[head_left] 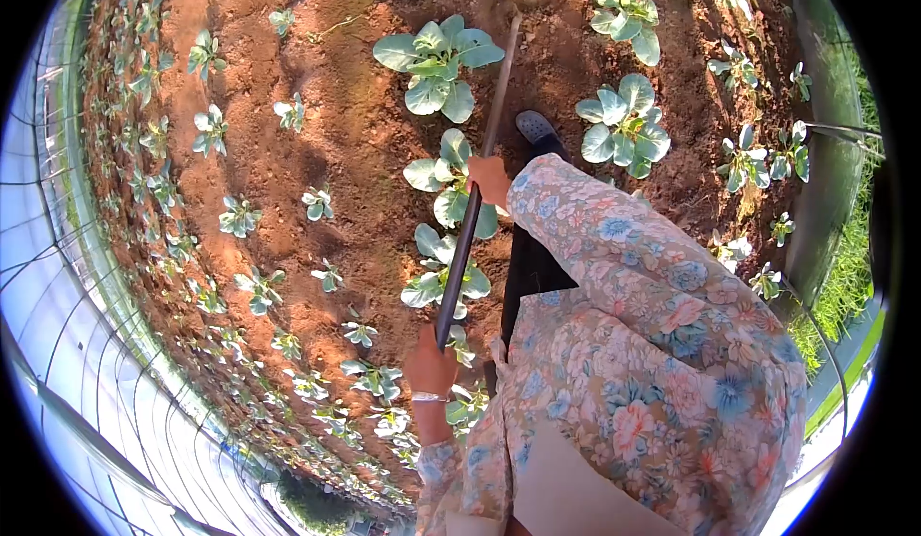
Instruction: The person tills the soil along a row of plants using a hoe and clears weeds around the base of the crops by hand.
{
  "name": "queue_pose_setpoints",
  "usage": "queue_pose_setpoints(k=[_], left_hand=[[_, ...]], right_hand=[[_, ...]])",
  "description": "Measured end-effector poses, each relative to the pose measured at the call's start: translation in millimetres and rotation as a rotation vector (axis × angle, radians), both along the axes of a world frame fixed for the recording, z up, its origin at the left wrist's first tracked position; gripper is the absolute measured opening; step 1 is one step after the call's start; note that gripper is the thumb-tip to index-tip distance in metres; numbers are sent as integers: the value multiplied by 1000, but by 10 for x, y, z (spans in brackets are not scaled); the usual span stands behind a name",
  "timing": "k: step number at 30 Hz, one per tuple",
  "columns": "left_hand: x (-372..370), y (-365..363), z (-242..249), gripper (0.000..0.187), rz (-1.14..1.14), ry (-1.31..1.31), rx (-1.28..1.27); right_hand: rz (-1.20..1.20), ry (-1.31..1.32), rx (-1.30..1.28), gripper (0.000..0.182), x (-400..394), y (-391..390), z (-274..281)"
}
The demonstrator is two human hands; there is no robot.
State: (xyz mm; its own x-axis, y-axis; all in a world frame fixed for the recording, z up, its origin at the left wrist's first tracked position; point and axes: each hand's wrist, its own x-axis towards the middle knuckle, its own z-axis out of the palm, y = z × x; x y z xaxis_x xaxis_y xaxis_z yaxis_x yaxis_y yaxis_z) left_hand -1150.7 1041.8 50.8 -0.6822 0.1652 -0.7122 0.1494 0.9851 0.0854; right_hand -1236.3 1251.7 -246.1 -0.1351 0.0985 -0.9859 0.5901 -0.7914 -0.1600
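My right hand (490,182) is wrapped around the middle of a long tool handle (467,234), dark near me and lighter brown toward its far end. My left hand (430,367), with a pale band at the wrist, closes around the near end. The handle slants up and slightly right to the reddish-brown soil, where I cannot make out the tool's head. Beside the far part stands a broad-leaved green plant (440,66). Another leafy plant (449,179) grows by my right hand, and a third (439,272) lies partly behind the handle.
A shoe (533,126) stands on the soil between plant rows. Right of it grows a leafy plant (624,128). Smaller seedlings (261,289) run in rows at the left. A hooped structure (67,248) curves along the left edge, and grass (835,296) borders the right.
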Motion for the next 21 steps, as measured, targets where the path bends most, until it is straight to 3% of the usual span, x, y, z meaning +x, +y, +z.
queue_pose_setpoints(k=[1,3,4,7,10,16,18,20,21], left_hand=[[37,-107,162,31,14,2,-42],[241,-392,391,29,20,46,-122],[386,-554,479,29,4,81,-160],[713,-753,811,26,23,123,-123],[944,-900,763,30,137,103,-49],[579,-363,81,27,101,83,97],[392,65,-142,25,68,152,236],[176,608,-346,28,68,74,170],[77,887,-473,30,87,44,264]], right_hand=[[-61,35,-48,16,86,-240,0],[-106,563,29,19,482,-837,-324],[-221,92,-72,18,331,-767,356],[-155,106,-133,16,630,-1086,613],[-105,57,-110,15,752,-988,873],[-214,181,140,19,400,-26,527],[-77,142,233,19,166,557,494],[-185,214,322,18,-60,1141,429],[-124,224,368,18,-174,1469,384]])
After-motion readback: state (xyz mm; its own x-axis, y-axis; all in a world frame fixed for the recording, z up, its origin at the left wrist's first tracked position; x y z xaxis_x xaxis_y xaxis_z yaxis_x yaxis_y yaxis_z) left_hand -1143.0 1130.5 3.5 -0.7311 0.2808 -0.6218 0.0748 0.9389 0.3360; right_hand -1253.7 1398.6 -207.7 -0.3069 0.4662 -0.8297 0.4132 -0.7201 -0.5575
